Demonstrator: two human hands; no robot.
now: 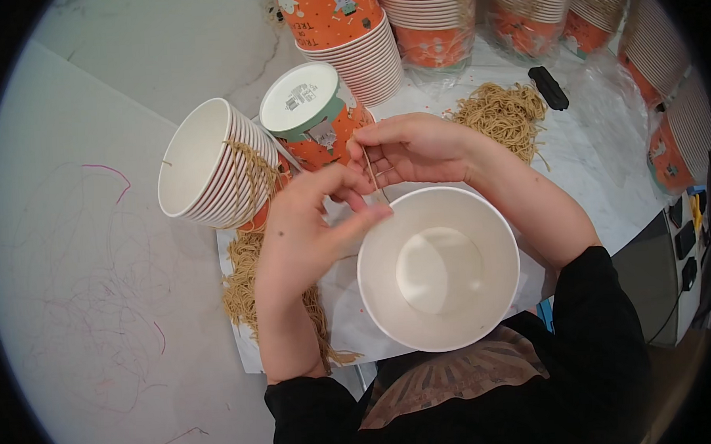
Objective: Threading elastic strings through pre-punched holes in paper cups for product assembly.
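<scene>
Near the middle of the frame, an open white tub lies mouth toward the camera, close to the black shirt, probably so the body can steady it. Beyond its upper rim, the right hand has thumb and forefinger pinched together on a strand of cord that runs down to the rim; the left hand lays its thumb there, fingers curled (whether they grip the strand too, I cannot tell). An upturned tub and a corded stack crowd the upper left, and a cord heap seems set right of centre for reach. Most room opens leftward, past the white sheet's edge, over the pale table.
</scene>
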